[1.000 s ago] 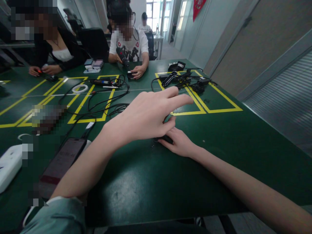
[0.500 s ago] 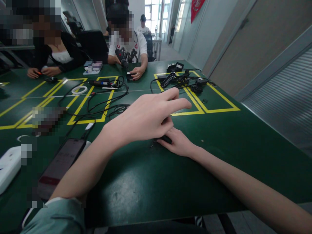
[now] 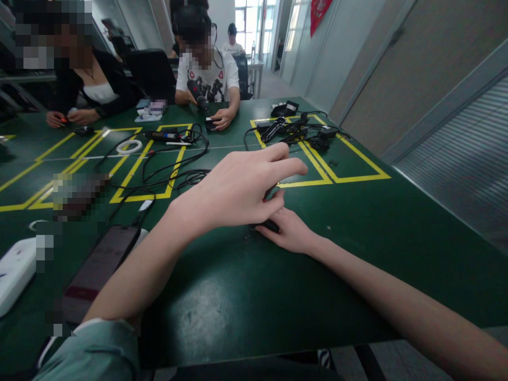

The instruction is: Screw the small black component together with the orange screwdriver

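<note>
My left hand (image 3: 242,188) hovers over the middle of the green table (image 3: 222,296), index and middle fingers stretched forward, thumb tucked down toward a small black object (image 3: 266,226). My right hand (image 3: 291,233) lies on the table under it, fingers closed round that black object, which is mostly hidden by both hands. A bit of red shows between the left fingers; what it is I cannot make out.
A phone (image 3: 99,267) and a white power strip (image 3: 14,272) lie at the left. Black cables (image 3: 166,169) cross the yellow-taped squares. A pile of black devices (image 3: 301,132) sits at the far right. Two people sit at the far side, hands on the table.
My left hand's fingers have curled slightly downward and drawn back a little. My right hand has stayed on the black object.
</note>
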The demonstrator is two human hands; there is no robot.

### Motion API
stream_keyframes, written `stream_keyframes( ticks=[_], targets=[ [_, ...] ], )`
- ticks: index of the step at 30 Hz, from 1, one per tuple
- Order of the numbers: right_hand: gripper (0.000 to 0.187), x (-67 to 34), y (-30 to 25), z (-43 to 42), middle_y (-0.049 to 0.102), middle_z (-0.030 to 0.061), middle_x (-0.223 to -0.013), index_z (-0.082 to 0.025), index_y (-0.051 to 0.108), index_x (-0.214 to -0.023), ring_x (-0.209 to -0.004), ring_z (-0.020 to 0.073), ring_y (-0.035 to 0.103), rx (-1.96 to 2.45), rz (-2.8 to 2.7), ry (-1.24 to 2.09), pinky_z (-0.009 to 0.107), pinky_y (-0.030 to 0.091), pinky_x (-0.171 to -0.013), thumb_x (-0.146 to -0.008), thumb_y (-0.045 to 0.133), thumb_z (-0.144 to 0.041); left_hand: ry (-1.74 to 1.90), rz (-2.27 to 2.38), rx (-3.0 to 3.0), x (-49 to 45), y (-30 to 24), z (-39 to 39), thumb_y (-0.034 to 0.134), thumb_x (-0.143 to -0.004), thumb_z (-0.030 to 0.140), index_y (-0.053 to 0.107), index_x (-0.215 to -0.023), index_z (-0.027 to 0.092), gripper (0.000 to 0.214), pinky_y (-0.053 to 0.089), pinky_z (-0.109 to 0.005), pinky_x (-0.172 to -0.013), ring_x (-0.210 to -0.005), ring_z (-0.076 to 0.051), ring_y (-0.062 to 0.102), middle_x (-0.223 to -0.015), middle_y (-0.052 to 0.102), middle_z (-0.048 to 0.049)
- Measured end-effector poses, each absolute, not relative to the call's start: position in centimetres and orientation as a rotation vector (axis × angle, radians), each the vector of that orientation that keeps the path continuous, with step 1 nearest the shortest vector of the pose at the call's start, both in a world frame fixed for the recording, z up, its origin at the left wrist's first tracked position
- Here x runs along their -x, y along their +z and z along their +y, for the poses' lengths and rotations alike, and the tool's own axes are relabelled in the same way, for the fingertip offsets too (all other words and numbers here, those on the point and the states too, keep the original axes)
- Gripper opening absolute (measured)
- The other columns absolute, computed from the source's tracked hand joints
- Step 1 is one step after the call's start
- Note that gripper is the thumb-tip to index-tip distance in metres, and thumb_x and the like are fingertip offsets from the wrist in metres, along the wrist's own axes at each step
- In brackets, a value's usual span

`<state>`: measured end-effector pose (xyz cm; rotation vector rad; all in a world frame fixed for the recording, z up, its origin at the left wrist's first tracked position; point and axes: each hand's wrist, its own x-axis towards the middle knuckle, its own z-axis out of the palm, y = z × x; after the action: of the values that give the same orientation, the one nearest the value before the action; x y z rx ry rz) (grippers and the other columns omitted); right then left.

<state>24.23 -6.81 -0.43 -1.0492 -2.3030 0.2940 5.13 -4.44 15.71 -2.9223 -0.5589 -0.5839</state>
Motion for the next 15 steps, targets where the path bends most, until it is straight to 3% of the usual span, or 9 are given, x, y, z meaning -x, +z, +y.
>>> stream_keyframes(
  ticks=[15],
  targets=[
    [0.022, -24.23, -0.34, -6.76, 0.077, 0.0116, -0.106, -0.019, 0.068, -0.115, -0.102, 0.0311, 0.069, 1.058, -2.31, 0.3, 0.05, 0.061, -0.088, -0.097, 0.061, -0.03, -0.585, -0.544, 2.921, -5.09, 15.77, -4.44, 0.049, -0.089, 0.011, 0.069, -0.119, 0.017, 0.037, 0.047, -0.027, -0.069, -0.087, -0.018, 0.067, -0.104, 0.07, -0.0083]
  ],
)
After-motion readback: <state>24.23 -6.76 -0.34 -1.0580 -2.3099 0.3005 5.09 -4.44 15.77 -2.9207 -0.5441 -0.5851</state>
